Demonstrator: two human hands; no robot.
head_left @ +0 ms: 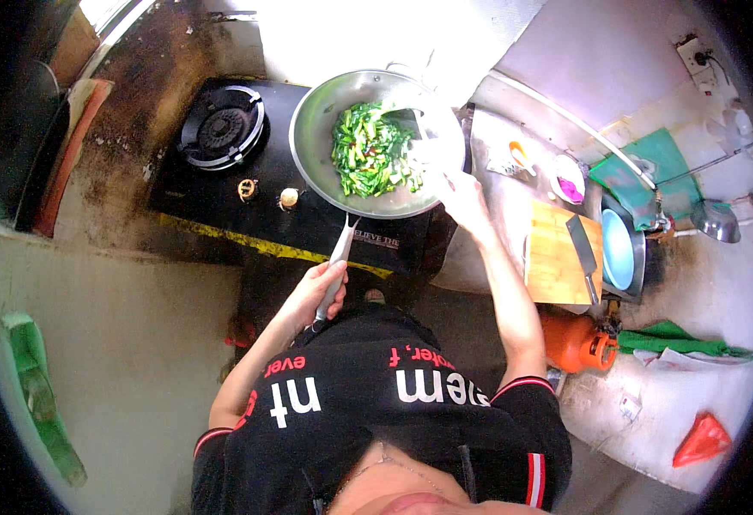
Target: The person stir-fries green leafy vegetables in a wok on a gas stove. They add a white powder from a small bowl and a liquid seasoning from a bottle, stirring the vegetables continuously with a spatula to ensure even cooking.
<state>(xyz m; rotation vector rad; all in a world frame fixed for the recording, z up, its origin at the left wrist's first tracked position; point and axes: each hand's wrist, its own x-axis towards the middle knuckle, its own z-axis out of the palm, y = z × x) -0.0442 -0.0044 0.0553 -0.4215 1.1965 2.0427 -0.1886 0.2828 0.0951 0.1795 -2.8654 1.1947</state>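
Observation:
A wide silver wok [311, 142] sits over the right side of a black gas stove [213, 197]. Chopped leafy greens [368, 153] lie heaped in its middle. My left hand [321, 288] is closed around the wok's grey handle [342, 240], below the stove's front edge. Over the wok's right rim, my right hand [464, 199] is closed on a spatula [422, 127] that reaches in beside the greens. Strong glare washes out the wok's right side, part of the spatula and some of my right fingers.
The stove's left burner [224, 129] is bare, with two knobs before it. On the right, a cleaver [582, 253] lies on a wooden cutting board [548, 257], beside a blue basin [617, 249]. Below stands an orange gas cylinder [576, 342]. A bowl with something pink [570, 189] is behind the board.

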